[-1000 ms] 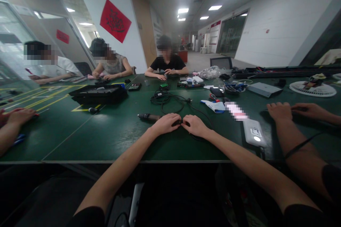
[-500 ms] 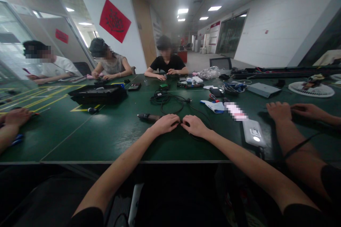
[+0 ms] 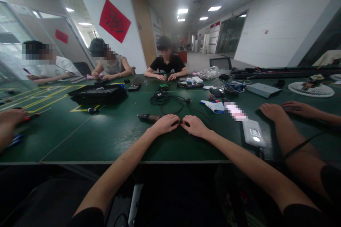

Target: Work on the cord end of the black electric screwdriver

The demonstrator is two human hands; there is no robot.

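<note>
My left hand (image 3: 166,123) rests on the table, curled over the rear end of a slim brown-and-black corded hand tool (image 3: 149,117) whose metal tip points left. Close beside it is my right hand (image 3: 195,126), its fingers bent together at the tool's black power cord (image 3: 197,137). The fingertips of both hands nearly meet, and my fingers hide the joint between tool and cord. Beyond my hands the cord lies in loose loops (image 3: 170,96), with a plug (image 3: 188,100) at its right side.
A black tray (image 3: 97,95) stands at the left. To the right are a blue-and-white packet (image 3: 214,106), a white power bank (image 3: 254,133) and a co-worker's hands (image 3: 274,111). Another co-worker's hand (image 3: 12,118) is at the left edge. Several people sit across the table.
My hands and the tool stay in place. The right-hand co-worker's hands have shifted left and flattened. At the left edge another hand has moved left, uncovering a red-and-black tool.
</note>
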